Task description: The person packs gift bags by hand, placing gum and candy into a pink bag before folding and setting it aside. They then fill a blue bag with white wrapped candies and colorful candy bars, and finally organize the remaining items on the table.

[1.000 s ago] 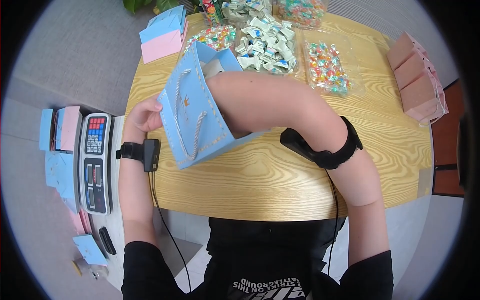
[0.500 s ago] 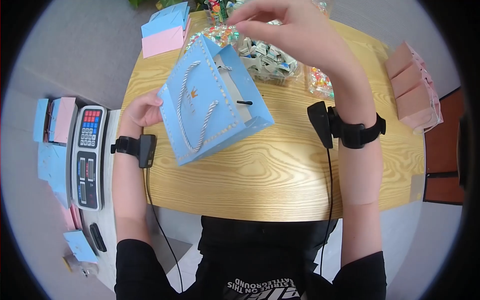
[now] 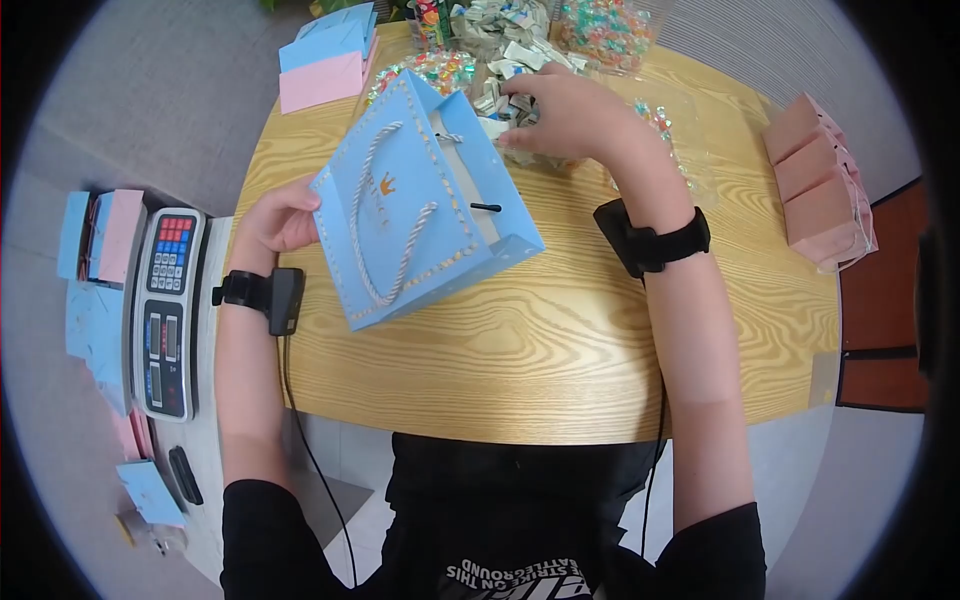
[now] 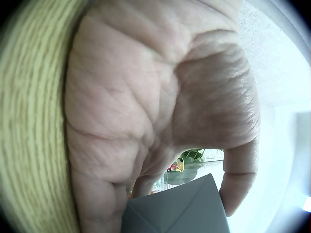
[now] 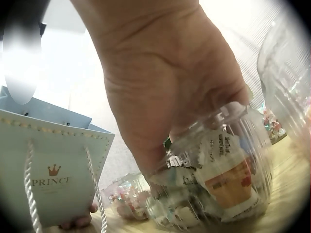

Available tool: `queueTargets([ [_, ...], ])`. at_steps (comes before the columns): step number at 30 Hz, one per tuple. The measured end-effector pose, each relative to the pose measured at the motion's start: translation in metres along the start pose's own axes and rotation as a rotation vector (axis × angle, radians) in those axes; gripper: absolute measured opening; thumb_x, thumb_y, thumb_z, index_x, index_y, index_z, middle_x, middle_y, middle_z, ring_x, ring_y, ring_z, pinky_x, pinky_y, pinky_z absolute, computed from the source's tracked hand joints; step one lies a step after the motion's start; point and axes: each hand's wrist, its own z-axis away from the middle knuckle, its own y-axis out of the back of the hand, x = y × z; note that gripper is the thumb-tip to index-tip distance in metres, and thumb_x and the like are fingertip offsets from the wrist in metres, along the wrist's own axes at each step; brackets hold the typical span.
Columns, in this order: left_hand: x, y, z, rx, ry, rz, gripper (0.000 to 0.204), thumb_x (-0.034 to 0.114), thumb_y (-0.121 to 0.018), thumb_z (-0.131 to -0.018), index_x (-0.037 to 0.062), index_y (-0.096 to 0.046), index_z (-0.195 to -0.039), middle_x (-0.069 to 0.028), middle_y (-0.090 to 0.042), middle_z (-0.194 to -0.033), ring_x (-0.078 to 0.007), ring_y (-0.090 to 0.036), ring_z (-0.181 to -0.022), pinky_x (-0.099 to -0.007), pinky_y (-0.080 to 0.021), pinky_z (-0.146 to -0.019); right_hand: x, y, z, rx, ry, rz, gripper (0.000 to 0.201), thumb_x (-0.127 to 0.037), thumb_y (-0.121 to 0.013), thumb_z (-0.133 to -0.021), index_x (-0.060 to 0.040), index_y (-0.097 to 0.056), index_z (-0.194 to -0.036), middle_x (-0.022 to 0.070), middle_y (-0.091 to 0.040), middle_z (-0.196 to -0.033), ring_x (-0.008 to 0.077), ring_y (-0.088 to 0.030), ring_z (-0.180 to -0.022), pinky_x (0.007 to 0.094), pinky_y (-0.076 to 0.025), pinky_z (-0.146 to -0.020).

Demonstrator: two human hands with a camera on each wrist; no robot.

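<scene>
A light blue paper gift bag (image 3: pixel 410 255) with rope handles and a gold crown print leans tilted on the table, its mouth toward the right. My left hand (image 3: pixel 282 218) pinches the bag's left edge, thumb on the front face; the left wrist view shows a bag corner (image 4: pixel 180 208) between thumb and fingers. Over a clear plastic box (image 5: pixel 265 179) of white-wrapped sweets (image 3: pixel 522 62), my right hand (image 3: pixel 578 118) reaches down with thumb and fingers spread apart. Its fingertips are at the sweets, partly hidden behind the box wall in the right wrist view.
Clear boxes of colourful wrapped sweets (image 3: pixel 440 70) stand around the white ones. Folded blue and pink bags (image 3: pixel 322 85) lie back left. Pink bags (image 3: pixel 820 190) stand at the right edge. A scale (image 3: pixel 168 310) sits left, and cables run from both wrists.
My right hand came out of the bag, rose over the boxes, then lowered to the white-wrapped sweets. My left hand has kept its hold on the bag, whose mouth now shows.
</scene>
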Motion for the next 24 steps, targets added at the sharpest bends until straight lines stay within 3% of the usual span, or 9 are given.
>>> queueTargets([
  [5, 0.000, -0.001, 0.000, 0.000, -0.004, 0.017, 0.072, 0.009, -0.062, -0.079, -0.0085, -0.032, -0.142, -0.0206, -0.054, -0.131, -0.0267, -0.060, -0.115, -0.0388, -0.051, -0.097, -0.002, 0.000, 0.000, -0.013, 0.012, -0.039, 0.053, -0.041, -0.075, -0.078, -0.0225, -0.062, -0.125, 0.0130, -0.058, -0.125, 0.0326, -0.060, -0.111, 0.0428, -0.052, -0.090],
  [7, 0.001, 0.000, 0.000, -0.013, -0.002, 0.025, 0.072, 0.008, -0.062, -0.079, -0.0085, -0.032, -0.142, -0.0208, -0.054, -0.132, -0.0269, -0.060, -0.115, -0.0387, -0.051, -0.097, -0.002, 0.000, 0.001, 0.005, 0.046, -0.086, 0.048, -0.028, -0.075, -0.080, -0.0153, -0.061, -0.124, 0.0140, -0.059, -0.120, 0.0318, -0.064, -0.097, 0.0422, -0.057, -0.076],
  [11, 0.001, 0.001, 0.000, -0.023, -0.003, 0.031, 0.072, 0.007, -0.062, -0.079, -0.0084, -0.031, -0.143, -0.0213, -0.053, -0.132, -0.0278, -0.059, -0.117, -0.0389, -0.050, -0.099, 0.005, -0.007, -0.007, 0.034, 0.115, -0.088, 0.044, -0.019, -0.071, -0.077, -0.0125, -0.064, -0.120, 0.0152, -0.066, -0.108, 0.0317, -0.065, -0.094, 0.0415, -0.056, -0.075],
  [13, 0.002, 0.000, -0.001, -0.040, 0.002, 0.040, 0.073, 0.007, -0.062, -0.079, -0.0083, -0.031, -0.143, -0.0215, -0.053, -0.133, -0.0280, -0.059, -0.118, -0.0391, -0.049, -0.099, 0.001, -0.010, -0.004, 0.134, 0.135, -0.044, 0.042, -0.014, -0.069, -0.074, -0.0108, -0.065, -0.116, 0.0158, -0.069, -0.098, 0.0319, -0.066, -0.092, 0.0408, -0.056, -0.077],
  [17, 0.001, 0.002, 0.000, -0.044, -0.004, 0.051, 0.074, 0.006, -0.062, -0.078, -0.0086, -0.030, -0.143, -0.0219, -0.052, -0.134, -0.0283, -0.058, -0.120, -0.0390, -0.049, -0.100, -0.001, -0.005, -0.001, 0.094, 0.115, -0.079, 0.039, -0.012, -0.070, -0.074, -0.0105, -0.068, -0.113, 0.0159, -0.069, -0.101, 0.0331, -0.066, -0.090, 0.0400, -0.055, -0.081],
  [22, 0.003, -0.005, -0.002, -0.052, -0.013, 0.030, 0.074, 0.007, -0.062, -0.078, -0.0088, -0.030, -0.143, -0.0221, -0.053, -0.134, -0.0284, -0.057, -0.120, -0.0385, -0.049, -0.100, 0.008, -0.017, -0.009, 0.338, 0.204, -0.035, 0.038, -0.007, -0.069, -0.073, -0.0101, -0.071, -0.111, 0.0147, -0.070, -0.091, 0.0306, -0.068, -0.085, 0.0388, -0.056, -0.077],
  [23, 0.002, -0.005, -0.001, -0.030, -0.016, 0.025, 0.073, 0.007, -0.062, -0.079, -0.0088, -0.031, -0.143, -0.0221, -0.053, -0.134, -0.0282, -0.058, -0.119, -0.0386, -0.049, -0.099, 0.005, -0.012, -0.008, 0.338, 0.205, -0.035, 0.038, -0.007, -0.069, -0.073, -0.0101, -0.071, -0.111, 0.0147, -0.070, -0.091, 0.0306, -0.068, -0.085, 0.0388, -0.056, -0.077],
  [24, 0.001, -0.005, -0.001, -0.006, -0.018, 0.021, 0.073, 0.007, -0.062, -0.079, -0.0087, -0.031, -0.143, -0.0220, -0.053, -0.133, -0.0280, -0.058, -0.119, -0.0387, -0.050, -0.099, 0.004, -0.005, -0.008, 0.200, 0.079, -0.170, 0.036, -0.008, -0.070, -0.072, -0.0109, -0.072, -0.108, 0.0153, -0.071, -0.091, 0.0313, -0.068, -0.085, 0.0392, -0.056, -0.078],
])
